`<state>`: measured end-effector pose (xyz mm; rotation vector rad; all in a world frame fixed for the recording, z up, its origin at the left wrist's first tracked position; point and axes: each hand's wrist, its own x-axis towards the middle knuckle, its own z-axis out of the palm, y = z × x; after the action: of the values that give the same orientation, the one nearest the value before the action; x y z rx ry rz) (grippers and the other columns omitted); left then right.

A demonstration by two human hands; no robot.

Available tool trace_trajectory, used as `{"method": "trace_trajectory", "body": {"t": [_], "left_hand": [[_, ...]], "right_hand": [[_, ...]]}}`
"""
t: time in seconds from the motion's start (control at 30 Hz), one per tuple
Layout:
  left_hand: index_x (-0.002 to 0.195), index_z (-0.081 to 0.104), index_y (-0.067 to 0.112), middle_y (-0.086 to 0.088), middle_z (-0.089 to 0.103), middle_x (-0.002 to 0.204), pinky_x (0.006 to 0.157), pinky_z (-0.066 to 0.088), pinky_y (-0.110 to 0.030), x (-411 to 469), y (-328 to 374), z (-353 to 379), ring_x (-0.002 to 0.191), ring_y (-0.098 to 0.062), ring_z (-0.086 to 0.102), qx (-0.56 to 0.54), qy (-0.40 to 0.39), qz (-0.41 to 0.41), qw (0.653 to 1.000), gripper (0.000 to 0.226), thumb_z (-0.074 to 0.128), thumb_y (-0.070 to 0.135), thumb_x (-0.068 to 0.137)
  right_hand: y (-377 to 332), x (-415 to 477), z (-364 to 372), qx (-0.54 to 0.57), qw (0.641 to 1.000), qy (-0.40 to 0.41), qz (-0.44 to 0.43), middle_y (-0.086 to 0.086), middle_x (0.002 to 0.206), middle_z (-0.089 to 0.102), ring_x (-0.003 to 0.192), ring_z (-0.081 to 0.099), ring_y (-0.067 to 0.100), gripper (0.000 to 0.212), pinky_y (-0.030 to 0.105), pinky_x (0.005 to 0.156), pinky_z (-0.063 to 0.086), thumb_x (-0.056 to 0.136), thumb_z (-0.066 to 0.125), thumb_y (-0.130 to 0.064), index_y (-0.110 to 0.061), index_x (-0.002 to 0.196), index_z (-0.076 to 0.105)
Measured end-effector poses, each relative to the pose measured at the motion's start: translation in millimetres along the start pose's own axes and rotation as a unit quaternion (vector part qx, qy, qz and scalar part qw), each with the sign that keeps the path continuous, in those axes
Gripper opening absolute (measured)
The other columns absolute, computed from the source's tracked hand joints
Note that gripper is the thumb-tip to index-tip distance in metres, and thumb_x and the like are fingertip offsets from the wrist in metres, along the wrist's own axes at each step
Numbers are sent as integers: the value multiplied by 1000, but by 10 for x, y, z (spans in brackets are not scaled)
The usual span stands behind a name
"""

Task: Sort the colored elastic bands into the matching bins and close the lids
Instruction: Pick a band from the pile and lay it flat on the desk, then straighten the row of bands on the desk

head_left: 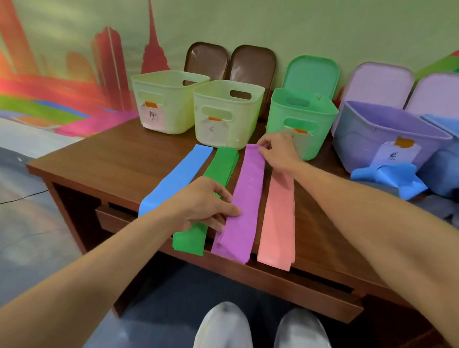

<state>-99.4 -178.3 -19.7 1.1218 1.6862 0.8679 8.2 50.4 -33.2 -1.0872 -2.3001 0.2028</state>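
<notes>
Four flat elastic bands lie side by side on the brown table (99,153): blue band (176,177), green band (218,171), purple band (248,198) and pink band (279,217). My left hand (201,204) pinches the purple band's near part, resting over the green band. My right hand (278,154) pinches the purple band's far end. Behind stand two pale yellow bins (163,101) (225,113), a green bin (300,119), a purple bin (380,137) and a blue bin (455,161), all open.
Two brown lids (206,58), a green lid (312,72) and two lilac lids (380,82) lean against the wall. More blue bands (389,176) lie bunched in front of the purple bin. The bands' near ends hang over the table's front edge.
</notes>
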Motion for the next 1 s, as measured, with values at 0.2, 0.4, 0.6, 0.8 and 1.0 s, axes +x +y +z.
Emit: {"method": "trace_trajectory", "body": {"t": [0.2,0.4,0.6,0.8,1.0], "left_hand": [[95,60,8,-8,66,68,44,51,-21,73,22,39,42,-14,59,109,28,6,994,22,73,18,80],[98,61,13,1,61,67,44,45,-13,87,81,92,47,-8,59,275,91,56,955,26,74,27,80],[88,60,23,9,56,68,61,47,-28,17,121,136,65,-12,59,436,191,140,868,28,77,41,74],[102,62,23,6,61,94,76,51,-27,23,80,163,88,-12,58,419,165,214,867,22,71,21,81],[100,65,19,6,58,93,76,44,-21,-51,226,431,87,-8,54,354,146,276,882,14,62,17,86]], "right_hand": [[94,29,111,-17,1000,-12,6,8,103,69,89,58,15,18,27,82,48,90,60,-12,-10,104,71],[53,10,168,-30,999,-23,-6,10,98,68,87,61,17,14,33,82,53,88,63,-11,-8,99,72],[-5,-27,88,-82,997,-15,-10,5,95,68,95,60,23,16,46,99,39,87,55,-13,-15,96,69],[44,-182,-257,-71,996,-35,-28,3,106,68,101,57,18,20,37,96,39,88,59,-16,-16,105,69],[203,-564,-954,-8,991,-122,-60,0,102,68,93,59,11,19,26,90,47,88,63,-14,-12,104,72]]}}
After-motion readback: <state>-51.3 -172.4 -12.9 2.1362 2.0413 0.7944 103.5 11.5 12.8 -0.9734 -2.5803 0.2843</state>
